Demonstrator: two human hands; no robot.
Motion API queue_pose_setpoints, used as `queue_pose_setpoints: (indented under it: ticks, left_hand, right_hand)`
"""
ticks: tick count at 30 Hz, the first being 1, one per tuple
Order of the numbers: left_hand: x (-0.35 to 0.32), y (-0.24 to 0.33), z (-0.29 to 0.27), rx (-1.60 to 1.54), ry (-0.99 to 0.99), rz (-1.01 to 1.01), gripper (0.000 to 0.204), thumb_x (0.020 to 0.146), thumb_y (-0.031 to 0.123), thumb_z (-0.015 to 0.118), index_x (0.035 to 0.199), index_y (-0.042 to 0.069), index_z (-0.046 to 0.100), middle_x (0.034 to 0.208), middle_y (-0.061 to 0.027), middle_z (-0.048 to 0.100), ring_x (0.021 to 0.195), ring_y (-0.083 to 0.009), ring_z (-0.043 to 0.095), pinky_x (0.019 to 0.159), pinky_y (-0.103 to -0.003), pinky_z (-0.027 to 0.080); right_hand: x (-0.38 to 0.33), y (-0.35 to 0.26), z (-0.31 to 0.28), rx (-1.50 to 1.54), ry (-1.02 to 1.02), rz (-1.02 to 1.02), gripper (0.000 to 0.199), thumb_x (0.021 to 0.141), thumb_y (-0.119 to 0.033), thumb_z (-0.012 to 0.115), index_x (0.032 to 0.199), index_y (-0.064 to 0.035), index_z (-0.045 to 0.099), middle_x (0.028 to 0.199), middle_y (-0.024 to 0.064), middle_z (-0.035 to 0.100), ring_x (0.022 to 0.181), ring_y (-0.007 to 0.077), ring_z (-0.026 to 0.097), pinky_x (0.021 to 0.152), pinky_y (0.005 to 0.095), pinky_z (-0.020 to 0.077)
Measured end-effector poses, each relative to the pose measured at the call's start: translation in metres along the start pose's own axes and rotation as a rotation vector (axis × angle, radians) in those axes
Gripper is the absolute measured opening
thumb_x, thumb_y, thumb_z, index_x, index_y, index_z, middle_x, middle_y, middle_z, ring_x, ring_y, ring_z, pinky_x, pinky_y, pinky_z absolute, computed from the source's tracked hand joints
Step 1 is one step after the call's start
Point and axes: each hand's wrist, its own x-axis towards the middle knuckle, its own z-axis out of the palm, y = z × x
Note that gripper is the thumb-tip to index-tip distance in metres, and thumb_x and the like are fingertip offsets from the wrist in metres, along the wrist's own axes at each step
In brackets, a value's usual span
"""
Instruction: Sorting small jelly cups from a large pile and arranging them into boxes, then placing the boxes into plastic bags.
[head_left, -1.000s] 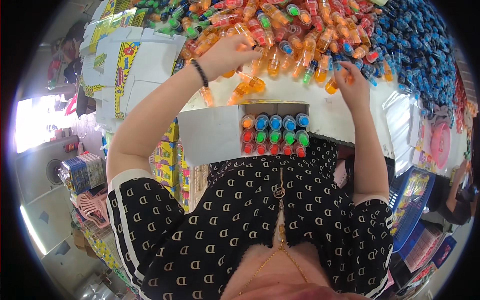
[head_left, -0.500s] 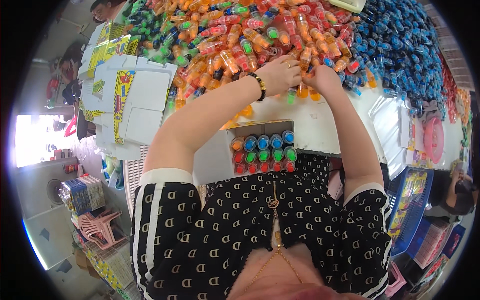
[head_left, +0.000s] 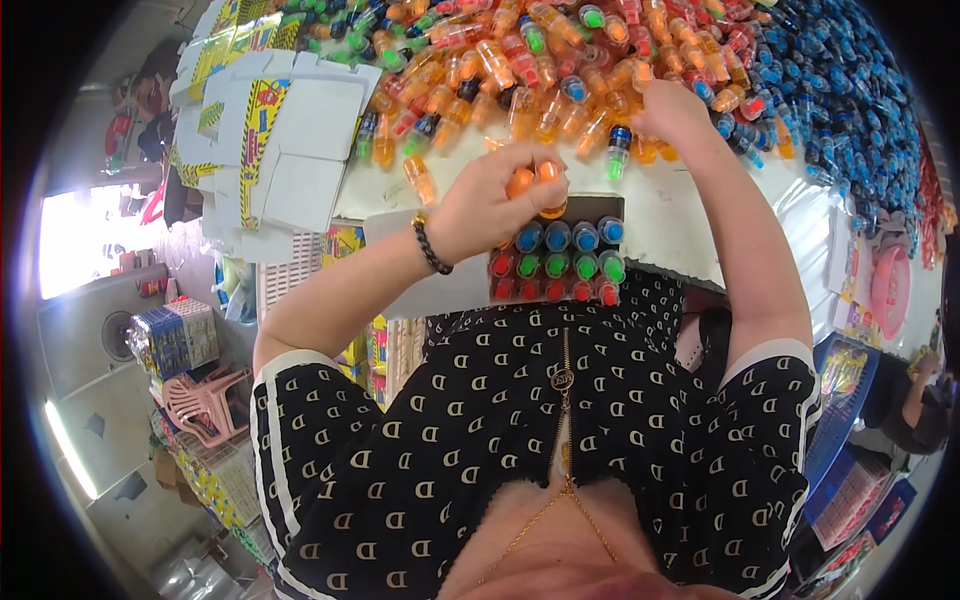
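Note:
My left hand [head_left: 497, 197] is closed around small orange-capped bottles [head_left: 548, 172], at least two of them, just above the back of an open carton [head_left: 590, 208]. Inside the carton stand rows of small bottles with blue caps [head_left: 557, 236], green caps [head_left: 557, 266] and red ones. My right hand [head_left: 672, 112] is at the near edge of the big bottle pile, its fingers curled against an orange bottle [head_left: 643, 76]; the fingertips are partly hidden. A dark-blue and green bottle [head_left: 620, 150] lies just left of that wrist.
Orange and red bottles [head_left: 495, 62] heap across the far table, with blue ones [head_left: 850, 110] at right. Flattened printed cartons [head_left: 310, 130] are stacked at left. A pink basin [head_left: 889, 290] and a blue crate [head_left: 835, 400] are on the right; another person [head_left: 915, 400] is beyond.
My left hand has come from the pile back toward me, carrying orange bottles to the carton. My right hand has stayed by the pile, slightly higher. The view has shifted a little.

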Motion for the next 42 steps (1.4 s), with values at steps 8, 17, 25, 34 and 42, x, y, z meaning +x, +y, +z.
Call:
queue_pose_setpoints:
  ticks: [8,17,25,34,42]
  left_hand:
    - [-0.020,-0.036,0.010,0.732,-0.062,0.428,0.017,0.085,0.025,0.066,0.096,0.011,0.062,0.101,-0.0068,0.062,0.102,-0.0281,0.058,0.094,-0.042,0.041]
    - [-0.038,-0.028,-0.013,0.654,-0.150,0.163,0.028,0.086,0.032,0.066,0.104,0.011,0.059,0.102,-0.0074,0.061,0.102,-0.0248,0.059,0.088,-0.042,0.044]
    - [-0.019,-0.033,-0.012,0.633,-0.238,0.079,0.038,0.089,0.038,0.062,0.110,0.007,0.055,0.106,-0.0133,0.061,0.099,-0.0304,0.060,0.084,-0.043,0.047]
    - [-0.019,-0.029,-0.038,0.774,-0.310,-0.022,0.053,0.094,0.053,0.045,0.113,0.005,0.058,0.105,-0.0180,0.064,0.099,-0.0337,0.061,0.084,-0.043,0.048]
    - [0.007,-0.022,-0.036,0.789,-0.579,-0.424,0.052,0.094,0.053,0.047,0.112,0.007,0.062,0.100,-0.0169,0.066,0.095,-0.0336,0.062,0.081,-0.042,0.048]
  right_hand:
    - [0.003,-0.016,0.008,-0.123,-0.130,-0.036,0.032,0.076,-0.030,0.072,0.097,-0.0057,0.070,0.092,0.0113,0.070,0.088,0.0284,0.068,0.076,0.0387,0.0551]
    - [-0.078,-0.009,-0.032,0.646,0.111,-0.296,0.018,0.078,-0.020,0.071,0.087,-0.0043,0.069,0.077,0.0077,0.061,0.071,0.0226,0.059,0.065,0.0350,0.0472]
    - [-0.095,-0.046,-0.003,0.593,0.268,-0.824,0.023,0.069,-0.011,0.079,0.091,-0.0092,0.070,0.079,0.0045,0.058,0.078,0.0225,0.057,0.067,0.0318,0.0458]
    - [-0.102,-0.059,0.022,0.824,0.253,-0.640,0.030,0.070,-0.009,0.079,0.098,-0.0104,0.070,0.083,0.0033,0.058,0.083,0.0204,0.057,0.074,0.0305,0.0468]
    - [-0.121,-0.049,0.043,1.227,0.111,-0.489,0.024,0.077,-0.006,0.074,0.100,-0.0054,0.068,0.093,0.0039,0.060,0.091,0.0158,0.057,0.084,0.0275,0.0450]
